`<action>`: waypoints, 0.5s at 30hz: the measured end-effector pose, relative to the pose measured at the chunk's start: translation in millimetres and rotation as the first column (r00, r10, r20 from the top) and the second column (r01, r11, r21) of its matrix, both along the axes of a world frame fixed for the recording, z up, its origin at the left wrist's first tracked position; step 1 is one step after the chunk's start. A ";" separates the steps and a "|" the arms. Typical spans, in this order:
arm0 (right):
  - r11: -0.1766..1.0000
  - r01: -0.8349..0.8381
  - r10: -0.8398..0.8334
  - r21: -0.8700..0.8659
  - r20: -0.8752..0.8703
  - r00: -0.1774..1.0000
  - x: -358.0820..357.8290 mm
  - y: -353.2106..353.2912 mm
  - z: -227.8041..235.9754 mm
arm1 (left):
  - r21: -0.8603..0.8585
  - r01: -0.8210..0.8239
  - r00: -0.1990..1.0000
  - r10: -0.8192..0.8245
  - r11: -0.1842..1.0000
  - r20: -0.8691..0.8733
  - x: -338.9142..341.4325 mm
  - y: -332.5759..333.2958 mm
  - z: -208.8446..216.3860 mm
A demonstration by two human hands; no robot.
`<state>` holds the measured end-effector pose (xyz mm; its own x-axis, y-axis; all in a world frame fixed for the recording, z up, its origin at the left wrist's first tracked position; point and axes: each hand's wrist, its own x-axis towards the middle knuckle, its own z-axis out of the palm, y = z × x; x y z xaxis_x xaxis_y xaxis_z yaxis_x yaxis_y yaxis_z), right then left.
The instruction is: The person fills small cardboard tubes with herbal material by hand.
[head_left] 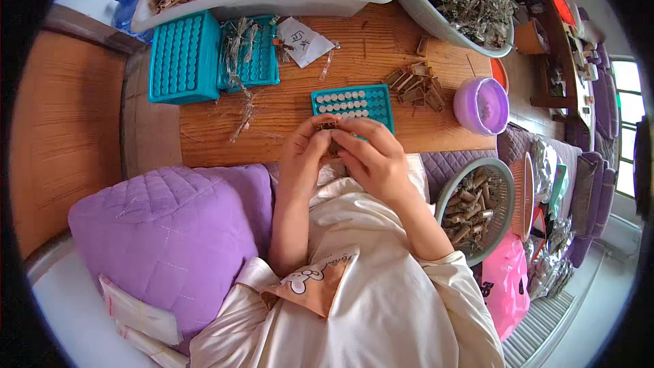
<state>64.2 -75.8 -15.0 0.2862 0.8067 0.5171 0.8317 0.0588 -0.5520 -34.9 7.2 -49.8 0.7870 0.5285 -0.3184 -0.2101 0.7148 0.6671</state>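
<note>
Both hands meet over the near edge of a wooden table [286, 105]. Between their fingertips is a small brown plastic casing [328, 125], partly covered by the fingers. My left hand [304, 153] pinches it from the left. On the other side, my right hand [375, 158] has its thumb and fingers bent around the same piece. Just beyond the hands lies a teal tray [383, 104] with rows of small white round pieces [342, 105]; its near part is hidden by my right hand. Similar brown casings [419, 87] form a loose pile to the tray's right.
Teal racks [178, 58] stand at the back left, wire bundles [237, 48] over one. A white bin [293, 7] of brown parts and a basin [449, 27] of wired parts line the back. Right are a purple bowl [470, 105] and grey basket [503, 194]; left, a purple cushion [170, 225].
</note>
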 end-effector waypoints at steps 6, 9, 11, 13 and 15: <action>0.999 -0.028 0.029 -0.022 0.044 0.999 -3.4 -10.3 -9.3 | 0.013 -0.003 1.000 0.003 1.000 -0.003 -1.1 -2.5 1.0; 0.997 0.070 -0.056 0.041 -0.276 0.959 2.0 -15.0 -16.4 | 0.010 0.024 0.999 -0.024 1.000 -0.021 -1.5 -0.2 7.4; 0.960 0.269 -0.276 -0.071 -0.378 0.884 14.2 -15.3 -26.0 | 0.018 0.045 0.999 -0.045 0.999 -0.022 -2.2 1.5 7.5; 0.875 0.440 -0.481 -0.200 -0.448 0.753 26.3 -13.5 -36.0 | 0.105 0.027 0.999 -0.023 0.994 -0.042 -3.5 4.0 4.9; 0.832 0.448 -0.525 -0.327 -0.205 0.826 34.7 -11.2 -44.3 | 0.110 0.044 0.998 -0.039 0.993 -0.044 -4.8 7.0 5.5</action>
<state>99.0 -87.0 -59.3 0.7747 0.6132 0.1547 0.5243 -0.4859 -0.6993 -39.8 14.2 -44.3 0.7962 0.5294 -0.2929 -0.1517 0.6433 0.7504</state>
